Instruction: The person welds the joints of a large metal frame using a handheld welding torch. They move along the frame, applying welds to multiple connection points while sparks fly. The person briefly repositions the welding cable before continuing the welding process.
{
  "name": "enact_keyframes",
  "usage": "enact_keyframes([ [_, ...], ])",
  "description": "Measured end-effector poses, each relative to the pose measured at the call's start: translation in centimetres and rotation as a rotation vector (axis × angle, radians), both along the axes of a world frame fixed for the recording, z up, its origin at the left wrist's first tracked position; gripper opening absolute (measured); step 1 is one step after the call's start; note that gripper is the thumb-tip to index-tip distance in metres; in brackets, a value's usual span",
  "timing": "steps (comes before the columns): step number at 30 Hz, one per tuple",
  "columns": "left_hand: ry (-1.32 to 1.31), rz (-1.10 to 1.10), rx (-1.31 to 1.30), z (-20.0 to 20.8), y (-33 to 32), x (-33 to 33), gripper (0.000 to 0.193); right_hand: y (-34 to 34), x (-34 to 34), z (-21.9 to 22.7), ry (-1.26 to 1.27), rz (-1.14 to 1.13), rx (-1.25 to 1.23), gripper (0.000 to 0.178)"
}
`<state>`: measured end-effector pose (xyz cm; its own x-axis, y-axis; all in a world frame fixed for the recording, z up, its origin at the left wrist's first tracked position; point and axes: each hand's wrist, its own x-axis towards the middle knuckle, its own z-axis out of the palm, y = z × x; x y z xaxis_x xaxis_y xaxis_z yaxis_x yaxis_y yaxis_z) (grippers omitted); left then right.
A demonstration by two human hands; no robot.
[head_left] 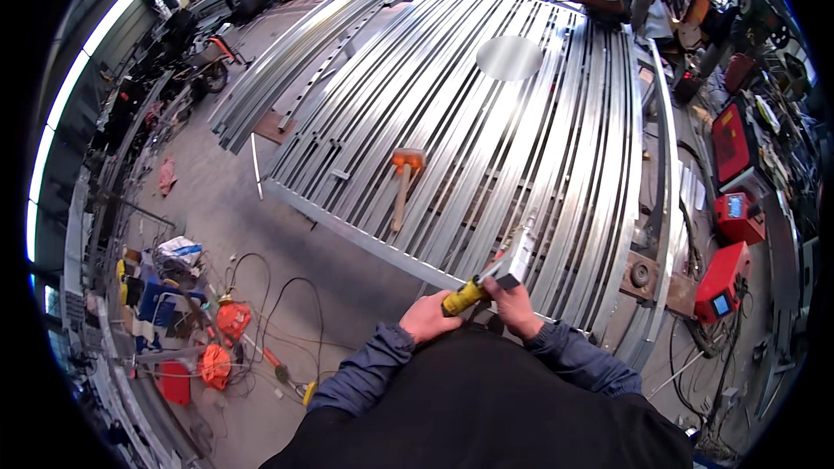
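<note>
One yellow tool (pixel 465 297), lower centre of frame, at the near edge of a slatted metal panel (pixel 486 139). Left hand (pixel 426 320): grip closed on its rear end. Right hand (pixel 518 309): grip closed on a silver piece (pixel 521 257) beside it; contact between the two, cannot tell. Mallet (pixel 405 177) on slats, mid-frame. Red machine (pixel 723 280), lower right.

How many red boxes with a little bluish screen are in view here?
2. Both stand well to the right of the right hand: the nearer red box, and the farther red box just beyond it. Others may be hidden in the clutter.
</note>
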<state>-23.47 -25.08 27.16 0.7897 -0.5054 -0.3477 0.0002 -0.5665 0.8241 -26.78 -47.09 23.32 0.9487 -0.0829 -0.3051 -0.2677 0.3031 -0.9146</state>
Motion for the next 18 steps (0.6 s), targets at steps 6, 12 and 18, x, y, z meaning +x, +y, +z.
enact_keyframes([
  [6,-0.067,-0.186,0.178,-0.2,0.9,2.0,0.045,-1.4,-1.2,0.7,-0.038,0.090,0.094,0.066],
  [12,-0.087,-0.286,0.164,-2.6,3.3,6.6,0.049,0.7,0.4,-1.7,-0.069,-0.006,-0.042,0.052],
  [18,0.020,-0.390,0.041,-6.1,10.2,14.4,0.035,9.8,5.5,-3.6,-0.089,-0.083,-0.060,0.047],
])
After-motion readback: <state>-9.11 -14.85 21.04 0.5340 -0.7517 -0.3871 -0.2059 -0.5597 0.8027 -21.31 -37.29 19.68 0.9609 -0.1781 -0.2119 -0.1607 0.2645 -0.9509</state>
